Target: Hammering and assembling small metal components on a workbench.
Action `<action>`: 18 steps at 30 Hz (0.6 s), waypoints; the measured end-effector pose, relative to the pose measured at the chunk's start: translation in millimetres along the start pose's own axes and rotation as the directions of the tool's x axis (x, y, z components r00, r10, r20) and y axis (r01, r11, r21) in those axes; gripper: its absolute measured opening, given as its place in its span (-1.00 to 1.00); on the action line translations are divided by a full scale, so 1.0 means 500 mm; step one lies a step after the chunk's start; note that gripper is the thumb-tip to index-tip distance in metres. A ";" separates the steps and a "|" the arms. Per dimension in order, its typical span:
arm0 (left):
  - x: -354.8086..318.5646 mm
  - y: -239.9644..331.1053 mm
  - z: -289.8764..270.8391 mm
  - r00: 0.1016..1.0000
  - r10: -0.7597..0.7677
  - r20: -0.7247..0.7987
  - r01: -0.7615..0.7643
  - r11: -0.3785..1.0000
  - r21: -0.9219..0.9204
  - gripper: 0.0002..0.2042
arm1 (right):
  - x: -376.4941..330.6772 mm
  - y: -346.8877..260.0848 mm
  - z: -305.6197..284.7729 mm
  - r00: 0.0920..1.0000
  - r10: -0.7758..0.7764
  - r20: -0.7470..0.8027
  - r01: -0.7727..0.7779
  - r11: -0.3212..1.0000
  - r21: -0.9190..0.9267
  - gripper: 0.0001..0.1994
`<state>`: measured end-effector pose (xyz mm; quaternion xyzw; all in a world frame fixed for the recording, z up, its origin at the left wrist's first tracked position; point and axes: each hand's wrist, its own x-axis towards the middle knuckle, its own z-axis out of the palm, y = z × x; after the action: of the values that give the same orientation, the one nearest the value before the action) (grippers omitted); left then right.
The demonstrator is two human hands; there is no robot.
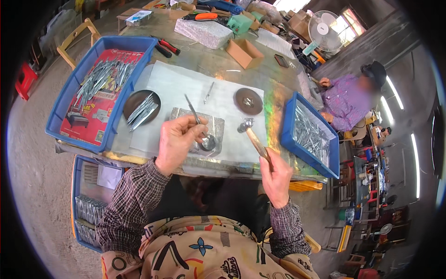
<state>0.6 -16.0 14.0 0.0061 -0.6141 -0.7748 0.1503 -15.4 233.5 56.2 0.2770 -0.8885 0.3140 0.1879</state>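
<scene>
At the near edge of the worn metal-topped workbench (pixel 218 65), the left hand (pixel 175 139) pinches a thin grey metal spoon-like piece (pixel 200 125) by its handle, fingers curled tight; its round bowl end sits on the small grey steel block (pixel 216 126) lying on a white sheet. The right hand (pixel 276 179) is wrapped closed around the wooden handle of a small steel-headed hammer (pixel 251 135), with the head hovering just right of the block and apart from the piece. Step in hand looks like positioning the piece for a strike, hammer raised and not in contact. Next move, as I judge it, calls for a short, square blow on the bowl end while the left fingers stay clear. A dark round dish of thin metal strips (pixel 141 108) sits left of the block, a dark round disc (pixel 248 100) beyond it. A blue plastic bin of grey metal pieces (pixel 101 79) stands far left, another blue bin of metal pieces (pixel 310 135) right.
</scene>
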 end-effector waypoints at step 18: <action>-0.018 0.003 -0.030 0.988 -0.138 -0.066 0.121 0.969 -0.215 -0.82 | -0.058 0.098 0.131 0.996 0.014 -0.093 -0.046 0.934 -0.353 -0.68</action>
<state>12.4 -28.5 10.2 0.0612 -0.5204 -0.8427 0.1239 -33.1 232.8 -28.5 0.2106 -0.9254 0.1633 0.2693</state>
